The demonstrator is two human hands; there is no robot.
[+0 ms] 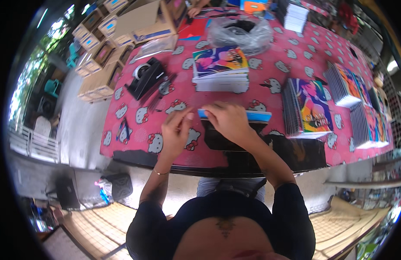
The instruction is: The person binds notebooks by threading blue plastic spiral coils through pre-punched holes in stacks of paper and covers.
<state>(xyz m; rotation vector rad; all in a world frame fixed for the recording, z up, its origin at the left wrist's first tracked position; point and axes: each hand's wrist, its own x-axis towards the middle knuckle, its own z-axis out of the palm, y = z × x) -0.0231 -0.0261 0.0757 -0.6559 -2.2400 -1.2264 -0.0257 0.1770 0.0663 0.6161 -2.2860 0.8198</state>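
Observation:
My left hand (178,129) is above the patterned cover with its fingertips pinched together. What they hold, if anything, is too small to make out. My right hand (228,120) is closed over the left end of a flat thing with a bright blue edge (259,116). Its kind is unclear, and the hand hides part of it. Just below it a dark, box-like object (218,138) sits at the table's near edge. A stack of books with colourful covers (221,71) stands just beyond my hands.
A black tape dispenser (146,80) stands at left. Spiral-bound notebooks (306,108) are stacked at right, with more stacks (347,84) beyond. A clear plastic bag (239,37) lies at the back. Cardboard boxes (144,24) fill the far left. Another person's hand (194,11) shows at the far edge.

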